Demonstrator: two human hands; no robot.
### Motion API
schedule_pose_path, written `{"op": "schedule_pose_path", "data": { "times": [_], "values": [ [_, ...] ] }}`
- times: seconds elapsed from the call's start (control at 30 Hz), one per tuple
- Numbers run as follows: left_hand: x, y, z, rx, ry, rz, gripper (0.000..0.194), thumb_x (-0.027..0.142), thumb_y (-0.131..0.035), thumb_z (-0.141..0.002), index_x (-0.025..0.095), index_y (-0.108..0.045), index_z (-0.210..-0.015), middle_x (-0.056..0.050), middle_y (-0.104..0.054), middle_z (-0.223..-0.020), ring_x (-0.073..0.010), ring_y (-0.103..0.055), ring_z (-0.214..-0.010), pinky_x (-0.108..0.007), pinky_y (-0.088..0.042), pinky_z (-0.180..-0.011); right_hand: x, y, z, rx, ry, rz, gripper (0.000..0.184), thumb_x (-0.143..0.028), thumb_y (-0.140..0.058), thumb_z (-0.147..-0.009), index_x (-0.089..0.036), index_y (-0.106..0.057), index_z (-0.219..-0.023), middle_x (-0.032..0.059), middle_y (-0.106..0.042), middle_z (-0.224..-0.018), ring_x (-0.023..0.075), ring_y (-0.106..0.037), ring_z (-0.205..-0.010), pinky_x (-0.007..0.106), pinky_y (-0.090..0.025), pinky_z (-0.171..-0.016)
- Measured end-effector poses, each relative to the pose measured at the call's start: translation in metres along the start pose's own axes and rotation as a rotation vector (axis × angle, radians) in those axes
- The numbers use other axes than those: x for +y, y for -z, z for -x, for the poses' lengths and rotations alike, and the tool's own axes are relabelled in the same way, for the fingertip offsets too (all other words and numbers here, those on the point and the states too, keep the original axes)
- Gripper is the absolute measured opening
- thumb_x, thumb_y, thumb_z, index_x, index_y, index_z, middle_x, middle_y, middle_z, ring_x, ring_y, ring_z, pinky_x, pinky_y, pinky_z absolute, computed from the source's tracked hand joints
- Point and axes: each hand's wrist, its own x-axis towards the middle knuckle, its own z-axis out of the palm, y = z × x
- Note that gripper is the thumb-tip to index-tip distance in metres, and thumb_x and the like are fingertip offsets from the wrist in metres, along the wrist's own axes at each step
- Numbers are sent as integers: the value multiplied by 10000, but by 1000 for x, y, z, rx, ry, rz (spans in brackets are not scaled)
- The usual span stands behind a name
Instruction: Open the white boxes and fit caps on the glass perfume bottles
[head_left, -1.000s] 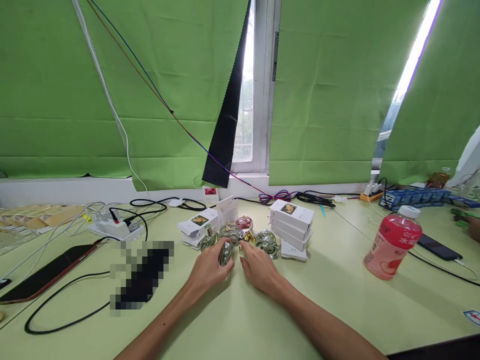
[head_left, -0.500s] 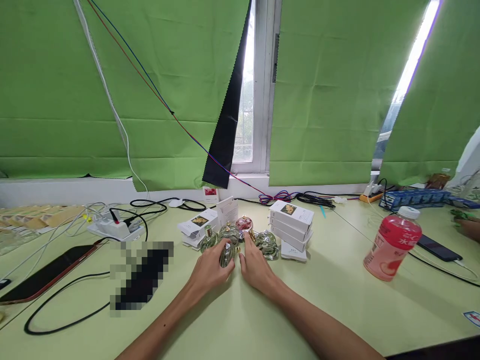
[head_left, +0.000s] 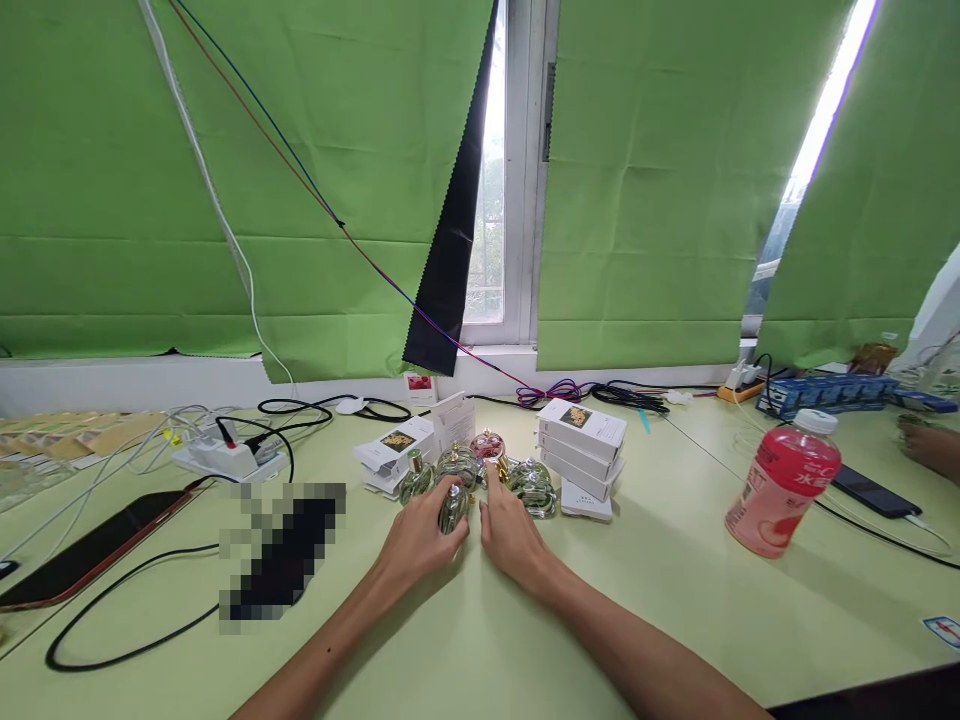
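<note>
My left hand [head_left: 424, 530] is wrapped round a small clear glass bottle [head_left: 453, 508] with greenish contents and a shiny top. Close beside it, my right hand [head_left: 514, 530] has its fingers curled in, by some small gold pieces [head_left: 501, 468]. What those fingers hold, if anything, is hidden. More glass bottles stand or lie just beyond: greenish ones [head_left: 415, 480] on the left, a greenish one [head_left: 534, 487] to the right, and a round pinkish-red one [head_left: 487, 447] behind.
White boxes with a flower picture [head_left: 581, 450] are stacked at the right, others [head_left: 394, 445] at the left. A pink drink bottle [head_left: 784, 485] and a phone [head_left: 874, 490] are farther right. Cables, a power strip [head_left: 225, 455] and another phone [head_left: 97, 550] lie left. Someone else's hand [head_left: 930, 448] shows far right.
My hands stay almost in place, the left still round its glass bottle. The view has shifted slightly. At the far right, the other person's hand has moved a little.
</note>
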Motion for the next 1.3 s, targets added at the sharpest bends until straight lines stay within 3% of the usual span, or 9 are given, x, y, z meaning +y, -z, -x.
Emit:
{"op": "schedule_pose_path", "data": {
  "times": [0.2, 0.4, 0.8, 1.3],
  "values": [
    [3, 1, 0, -6, 6, -7, 381, 280, -562, -818, 238, -600, -1195, -74, -764, -1071, -279, -720, -925, -321, -506, -761, 0, 1, 0, 5, -31, 3, 723, 16, -461, -861, -75, -256, -1549, 214, -660, -1206, 268, -667, -1101, 333, -497, -918],
    [0, 0, 0, -10, -2, -25, 392, 288, -551, -828, 231, -588, -1214, -72, -765, -1064, -287, -723, -929, -328, -511, -753, 4, -2, -1, -12, -6, 6, 724, 16, -481, -848, -89, -284, -1536, 186, -697, -1153, 278, -656, -1142, 333, -482, -930],
    [3, 1, -1, -13, 1, -48, 374, 284, -545, -825, 243, -589, -1194, -63, -770, -1069, -283, -729, -930, -316, -512, -732, -1, 2, 0, -92, 17, 89, 651, -34, -453, -893, -137, -305, -1518, 165, -707, -1135, 286, -696, -1031, 335, -506, -809],
    [2, 1, 1, 9, -47, 51, 394, 265, -543, -813, 225, -612, -1199, -69, -768, -1075, -268, -729, -907, -315, -533, -741, -7, 8, 0, -67, 51, 61, 543, 0, -502, -858, -193, -474, -1364, 110, -692, -1111, 245, -677, -1040, 287, -474, -788]
  ]
}}
